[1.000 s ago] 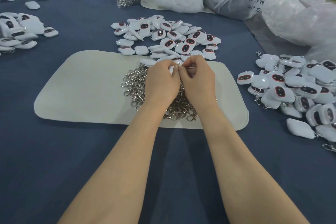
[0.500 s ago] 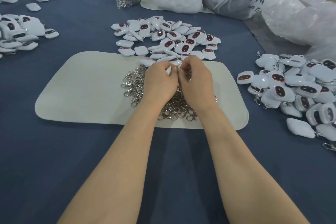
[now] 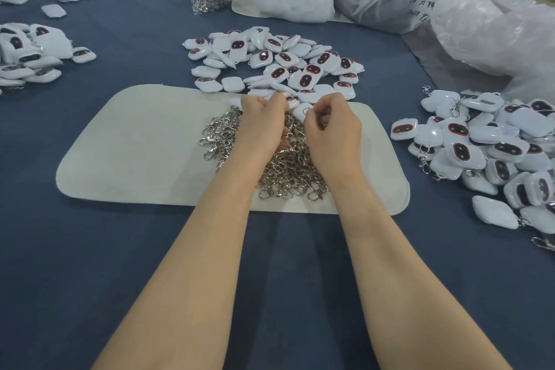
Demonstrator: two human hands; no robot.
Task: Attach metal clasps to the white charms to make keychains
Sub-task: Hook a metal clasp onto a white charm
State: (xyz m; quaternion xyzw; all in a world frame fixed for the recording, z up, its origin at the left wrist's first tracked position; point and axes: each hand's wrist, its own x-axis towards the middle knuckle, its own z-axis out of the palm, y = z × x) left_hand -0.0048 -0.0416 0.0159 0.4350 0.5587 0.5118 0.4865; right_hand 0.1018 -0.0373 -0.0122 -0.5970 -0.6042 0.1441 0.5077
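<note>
White charm (image 3: 298, 113): pinched at its ring end by the right hand (image 3: 332, 129), fingers curled. The hands, pressed together a second ago, now stand apart, so the fitting is probably finished. Left hand (image 3: 262, 126): curled over the clasp pile (image 3: 288, 171) on the cream mat (image 3: 135, 144); whether it holds anything cannot be told. The charm sits between the two, touching the right.

Clasps (image 3: 282, 165) lie on the mat (image 3: 135, 153) — charms (image 3: 276, 63) behind it.
</note>
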